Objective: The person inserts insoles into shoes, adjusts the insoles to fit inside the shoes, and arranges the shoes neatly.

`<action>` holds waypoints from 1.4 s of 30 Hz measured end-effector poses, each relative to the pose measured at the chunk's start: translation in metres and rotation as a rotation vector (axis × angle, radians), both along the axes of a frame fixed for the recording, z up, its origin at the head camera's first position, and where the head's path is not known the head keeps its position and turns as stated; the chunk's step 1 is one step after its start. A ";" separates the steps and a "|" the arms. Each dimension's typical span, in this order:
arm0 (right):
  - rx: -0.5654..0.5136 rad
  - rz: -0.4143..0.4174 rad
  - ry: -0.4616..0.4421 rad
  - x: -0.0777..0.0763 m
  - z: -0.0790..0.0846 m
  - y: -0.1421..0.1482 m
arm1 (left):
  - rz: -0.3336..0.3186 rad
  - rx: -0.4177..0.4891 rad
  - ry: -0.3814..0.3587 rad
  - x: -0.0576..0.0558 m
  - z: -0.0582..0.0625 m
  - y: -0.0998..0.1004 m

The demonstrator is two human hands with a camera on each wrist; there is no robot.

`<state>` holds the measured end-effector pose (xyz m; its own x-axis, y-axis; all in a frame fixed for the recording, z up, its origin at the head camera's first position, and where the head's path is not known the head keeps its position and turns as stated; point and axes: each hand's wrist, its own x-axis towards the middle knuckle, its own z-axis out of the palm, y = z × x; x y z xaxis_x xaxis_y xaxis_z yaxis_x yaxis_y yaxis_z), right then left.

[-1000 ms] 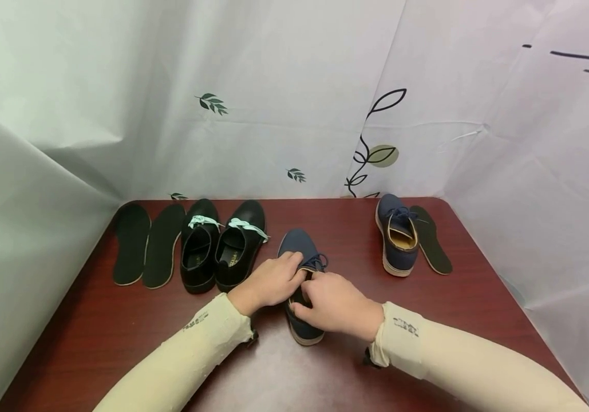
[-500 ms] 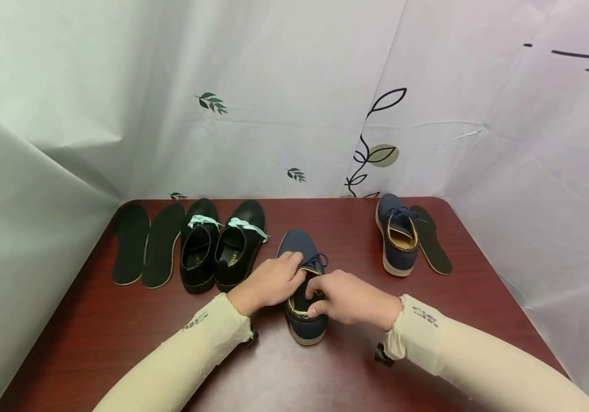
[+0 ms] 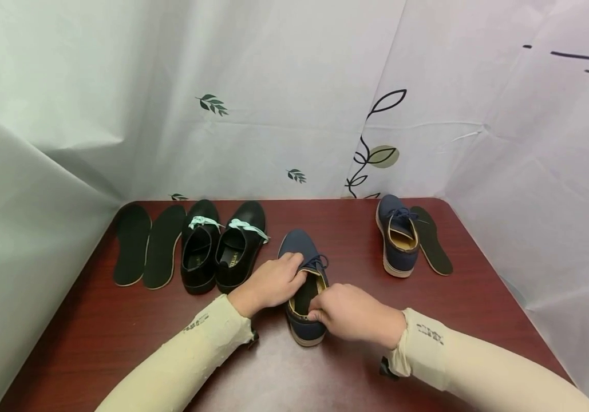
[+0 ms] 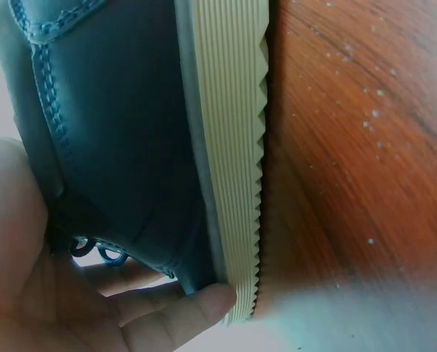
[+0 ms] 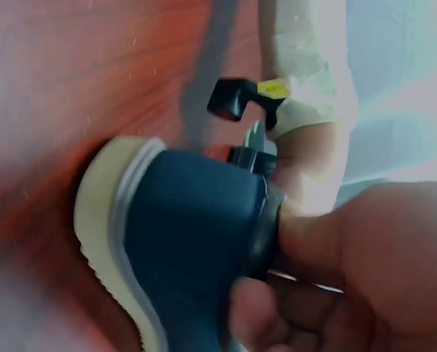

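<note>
A navy lace-up shoe [image 3: 296,243] stands on the table in the middle of the head view, toe pointing away. My left hand [image 3: 273,280] grips it across the laces; the left wrist view shows fingertips [image 4: 215,301] reaching its pale ridged sole [image 4: 229,147]. My right hand [image 3: 353,312] pinches the collar near the heel, its thumb [image 5: 306,235] at the rim in the right wrist view. Inside the opening lies a dark insole [image 3: 304,294], partly hidden by the right fingers. The yellowish lining shows around it.
Black shoes [image 3: 198,246] with mint laces stand to the left, beside two dark insoles [image 3: 131,246] lying flat. At the back right is the other navy shoe [image 3: 399,252], with one dark insole [image 3: 433,246] next to it. White curtains surround the reddish-brown table [image 3: 93,343].
My right hand has drawn back from deep inside the shoe to its heel collar, exposing more of the opening and the dark insole. The left hand has held its place.
</note>
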<state>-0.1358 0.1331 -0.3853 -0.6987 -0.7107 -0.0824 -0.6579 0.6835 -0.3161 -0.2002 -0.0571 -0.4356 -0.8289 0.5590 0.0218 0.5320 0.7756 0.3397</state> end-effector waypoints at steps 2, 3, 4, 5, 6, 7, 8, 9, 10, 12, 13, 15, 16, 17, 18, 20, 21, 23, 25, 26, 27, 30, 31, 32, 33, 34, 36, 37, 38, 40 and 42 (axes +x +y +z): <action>0.011 0.002 -0.050 0.002 -0.002 0.001 | 0.000 -0.003 -0.001 0.000 0.000 0.000; 0.016 0.000 -0.070 0.003 -0.003 0.002 | 0.002 -0.005 -0.003 0.000 0.000 0.000; 0.020 -0.004 -0.085 0.004 -0.004 0.002 | 0.001 -0.006 -0.004 0.000 0.001 0.000; 0.023 -0.007 -0.093 0.005 -0.005 0.003 | 0.003 -0.007 -0.006 0.000 0.001 0.000; 0.026 -0.014 -0.097 0.005 -0.006 0.003 | 0.004 -0.005 -0.007 0.000 0.001 0.000; 0.030 -0.018 -0.097 0.005 -0.008 0.003 | 0.004 -0.006 -0.006 0.000 0.002 0.000; 0.032 -0.024 -0.087 0.006 -0.009 0.003 | 0.004 -0.005 -0.006 0.000 0.002 0.000; 0.037 -0.027 -0.071 0.006 -0.010 0.003 | 0.003 -0.005 -0.005 0.000 0.002 0.000; 0.039 -0.028 -0.053 0.006 -0.011 0.003 | 0.001 -0.006 -0.002 0.000 0.001 0.000; 0.048 -0.023 -0.011 0.007 -0.013 0.002 | -0.001 -0.008 0.003 0.000 0.001 0.000; 0.054 -0.020 0.008 0.007 -0.014 0.001 | -0.001 -0.008 0.007 0.000 0.001 0.000; 0.058 -0.009 0.027 0.007 -0.016 0.001 | -0.001 -0.005 0.009 0.001 0.001 0.001; 0.056 -0.001 0.021 0.006 -0.016 0.000 | 0.000 -0.004 0.011 0.001 0.001 0.001; 0.053 0.008 0.009 0.005 -0.016 0.000 | 0.001 -0.001 0.011 0.001 0.001 0.001; 0.048 0.015 -0.009 0.004 -0.016 0.000 | 0.003 -0.001 0.010 0.002 0.001 0.001; 0.033 0.040 -0.058 0.001 -0.017 0.000 | 0.009 -0.001 0.006 0.002 0.001 0.001; 0.025 0.054 -0.086 -0.001 -0.017 0.001 | 0.013 -0.004 0.005 0.002 0.000 0.002; 0.020 0.078 -0.129 -0.004 -0.017 0.001 | 0.020 -0.006 0.008 0.002 0.000 0.002; 0.023 0.097 -0.159 -0.007 -0.018 0.002 | 0.025 -0.007 0.013 0.002 -0.001 0.003; 0.026 0.100 -0.176 -0.008 -0.018 0.003 | 0.026 -0.007 0.014 0.003 -0.002 0.004; 0.028 0.099 -0.191 -0.009 -0.019 0.004 | 0.027 -0.003 0.019 0.003 -0.002 0.004; 0.025 0.078 -0.212 -0.009 -0.022 0.005 | 0.032 0.005 0.027 0.003 -0.003 0.005; 0.028 0.067 -0.198 -0.008 -0.024 0.004 | 0.033 0.007 0.029 0.004 -0.004 0.006; 0.032 0.057 -0.176 -0.006 -0.025 0.004 | 0.032 0.008 0.030 0.004 -0.004 0.006; 0.038 0.040 -0.149 -0.003 -0.026 0.003 | 0.032 0.010 0.034 0.004 -0.004 0.006; 0.046 0.022 -0.111 0.000 -0.027 0.002 | 0.031 0.010 0.035 0.005 -0.005 0.006; 0.070 -0.020 -0.024 0.007 -0.029 -0.002 | 0.029 0.007 0.037 0.005 -0.005 0.006; 0.086 -0.039 0.018 0.009 -0.030 -0.003 | 0.028 0.006 0.039 0.005 -0.005 0.006; 0.094 -0.058 0.046 0.010 -0.031 -0.005 | 0.029 0.006 0.040 0.005 -0.004 0.005; 0.103 -0.087 0.079 0.011 -0.032 -0.008 | 0.032 0.007 0.041 0.005 -0.004 0.005; 0.106 -0.094 0.074 0.010 -0.032 -0.009 | 0.032 0.006 0.041 0.005 -0.005 0.005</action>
